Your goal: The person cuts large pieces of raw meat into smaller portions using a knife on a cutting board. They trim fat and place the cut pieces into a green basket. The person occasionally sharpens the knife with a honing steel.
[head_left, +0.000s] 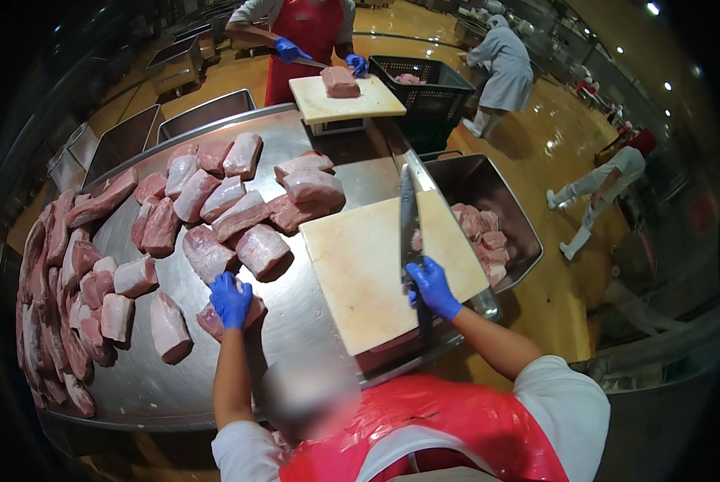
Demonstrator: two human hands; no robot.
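My left hand, in a blue glove, lies over a piece of raw meat on the steel table, its fingers bent down around it. Part of that piece is hidden under the palm. In my right hand, also gloved in blue, is the handle of a large knife. Its long blade points away from me above the cream cutting board. A small pink bit of meat shows beside the blade. Just beyond my left hand are two more thick chunks, one of them a pale-topped chunk.
Many meat pieces cover the left of the steel table. To the right of the board stands a metal bin holding cut meat. Across the table a co-worker cuts meat on another board, near a dark crate.
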